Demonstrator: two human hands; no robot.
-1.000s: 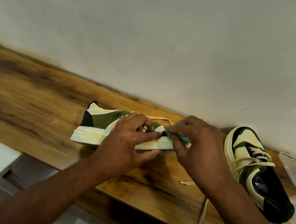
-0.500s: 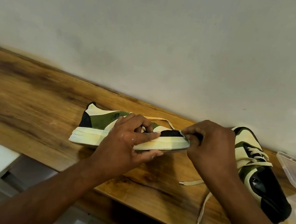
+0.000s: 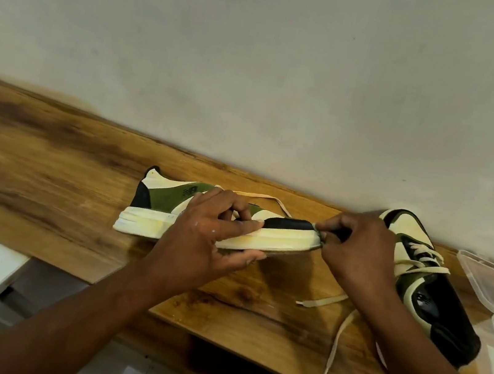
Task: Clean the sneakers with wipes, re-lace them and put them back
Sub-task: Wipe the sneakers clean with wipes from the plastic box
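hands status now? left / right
Left hand: grips the sneaker at its midsole.
Right hand: pinches a wipe against the sneaker's toe.

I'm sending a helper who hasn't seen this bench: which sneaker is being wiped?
On the wooden bench against the wall, find the sneaker being wiped, side-on and gripped by the left hand. Unlike the laced sneaker further right, it shows its pale sole edge.

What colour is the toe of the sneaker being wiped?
Black, above a cream sole, on the sneaker the left hand holds; head view.
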